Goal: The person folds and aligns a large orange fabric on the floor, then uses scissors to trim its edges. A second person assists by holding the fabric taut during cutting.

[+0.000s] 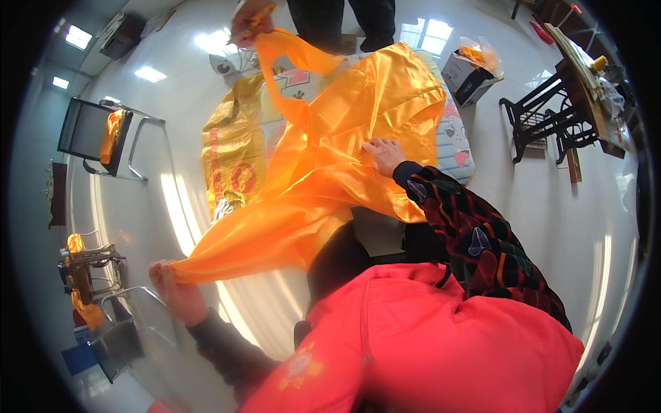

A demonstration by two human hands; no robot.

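Orange satin cloth (323, 165) stretched taut across the lap. Left hand (172, 286) fisted tight on 1 bunched corner, pulling outward. Right hand (384, 155) open, flat on cloth, pinning it. Another person's hand (249, 20) grips the far end, keeping it off the floor (158, 199).

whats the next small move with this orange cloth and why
Probably draw the left hand a little further out to the left. It pinches one corner of the orange cloth, the right hand lies flat on the middle, and another person's hand holds up the far end, yet the cloth sags in folds between them. A slight pull would likely even it out.
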